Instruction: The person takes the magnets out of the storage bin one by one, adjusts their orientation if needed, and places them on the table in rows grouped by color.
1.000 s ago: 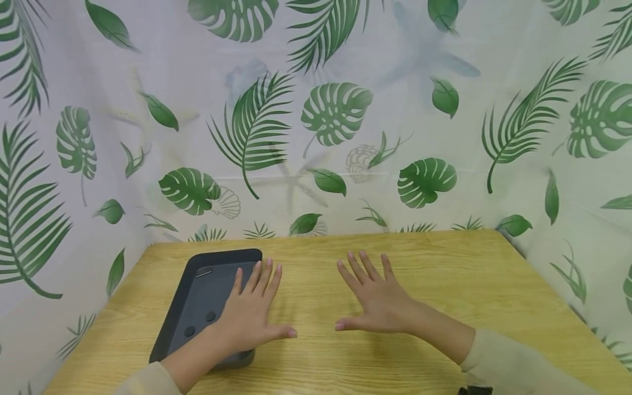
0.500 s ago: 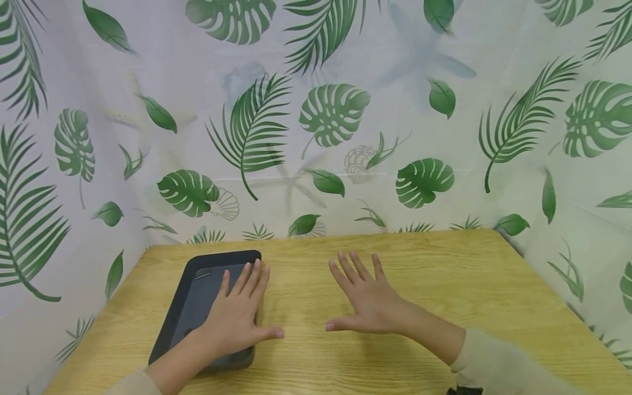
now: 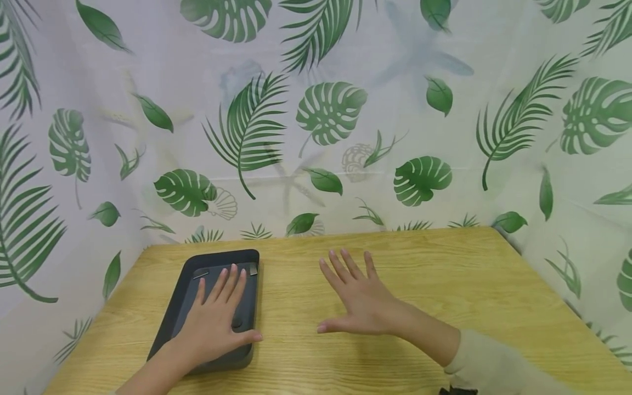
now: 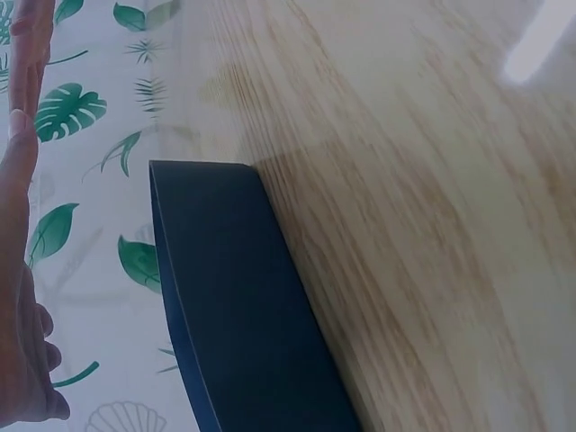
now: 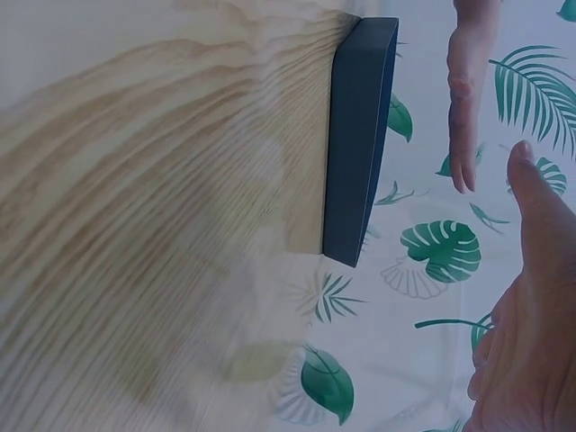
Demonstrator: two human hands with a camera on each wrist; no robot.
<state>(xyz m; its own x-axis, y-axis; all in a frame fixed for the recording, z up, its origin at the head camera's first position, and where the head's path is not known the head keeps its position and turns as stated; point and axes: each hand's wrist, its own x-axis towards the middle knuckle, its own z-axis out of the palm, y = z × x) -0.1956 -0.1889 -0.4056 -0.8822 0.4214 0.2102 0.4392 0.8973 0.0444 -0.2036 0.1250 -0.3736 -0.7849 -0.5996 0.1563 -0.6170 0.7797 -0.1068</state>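
Note:
A dark grey rectangular tray with raised sides lies on the left of the wooden table. My left hand hovers over it, fingers spread and straight, holding nothing; it hides part of the tray's floor. Inside the tray I make out small metal clip-like pieces near the far end and a dark round spot. To the right of the tray my right hand is held above the bare wood, its fingers also spread, with nothing in it. Both wrist views show the tray's outer wall below hand level.
The wood-grain table extends right of the tray. A white cloth printed with green leaves hangs behind the table and along both sides. A dark object sits at the right wrist, by the sleeve.
My left hand has shifted left, further over the tray, uncovering the clip-like piece at its far right. The right hand has drifted slightly left. The tray stays in place.

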